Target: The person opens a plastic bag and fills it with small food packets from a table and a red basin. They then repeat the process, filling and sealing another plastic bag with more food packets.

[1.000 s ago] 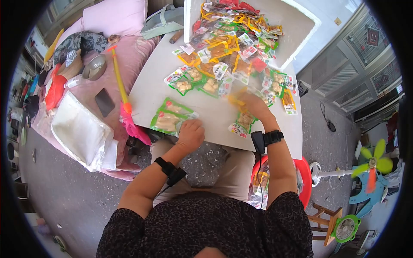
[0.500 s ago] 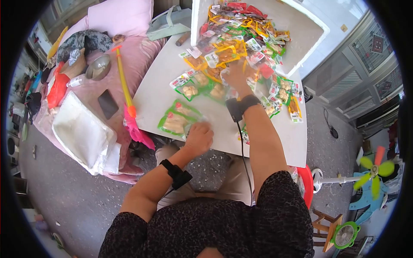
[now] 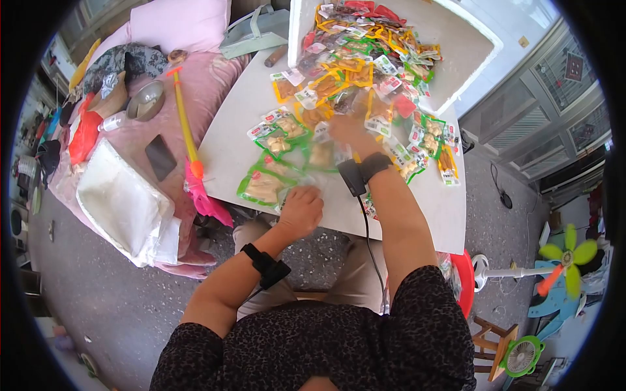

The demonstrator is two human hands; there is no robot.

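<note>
Green-edged packets [image 3: 264,188] lie overlapping on the near L part of the table [image 3: 228,130], pale food visible thru the film. L hand [image 3: 302,210] rests at their R end, back up, fingers curled toward the palm; fingertips are tucked out of sight, so I can't tell whether they grip the film or only press it. L elbow is bent outward, black wrist strap [image 3: 266,264] on.

R hand [image 3: 352,133] is farther in, over the mid. of the table, arm nearly straight, w/ a second strap [image 3: 375,166] and a cable [image 3: 372,247] running back to the body. R fingers are blurred: can't tell how far spread, or if they have hold of anything. A blurred packet [image 3: 321,156] w/ green edging sits just beside, outline hard to make out.

Beyond, loose yellow- and green-edged packets run back to a heap [image 3: 385,32] in a white box [image 3: 460,45], cut off by the top of view. One packet [image 3: 372,207] nr. the front edge is mostly hidden by the R forearm; a red tub [image 3: 466,280] is partly covered, too. Outer zone: bed [image 3: 222,78] L, fan [image 3: 567,260] R.
</note>
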